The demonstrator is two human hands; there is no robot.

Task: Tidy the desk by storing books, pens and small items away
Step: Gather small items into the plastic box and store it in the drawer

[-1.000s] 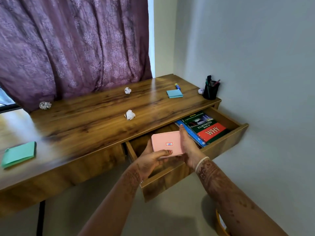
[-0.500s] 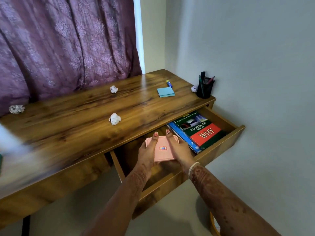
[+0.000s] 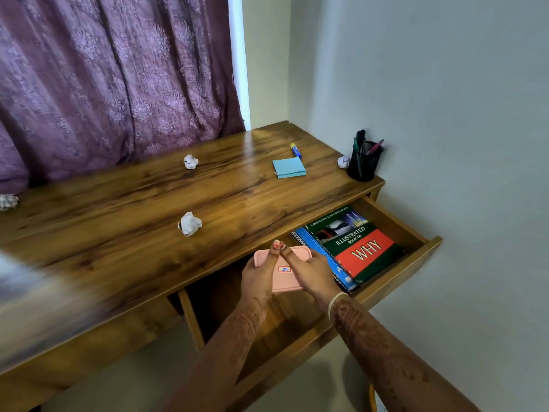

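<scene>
Pink case [image 3: 287,281], a flat box with rounded corners and a small red-framed label on its lid, is held between both hands over the left part of the open drawer [image 3: 395,226], just beside the stacked books [image 3: 356,245]. The left hand [image 3: 257,276] grips its left edge and the right hand [image 3: 316,275] grips its right, with fingertips [image 3: 277,244] meeting over the far end. Whether it touches the drawer floor cannot be told. The step would go best if the case is lowered flat, kept off the books' near corner, and released only once it lies level. That leaves room for the blue notepad [image 3: 289,168] on the worktop [image 3: 133,209].
</scene>
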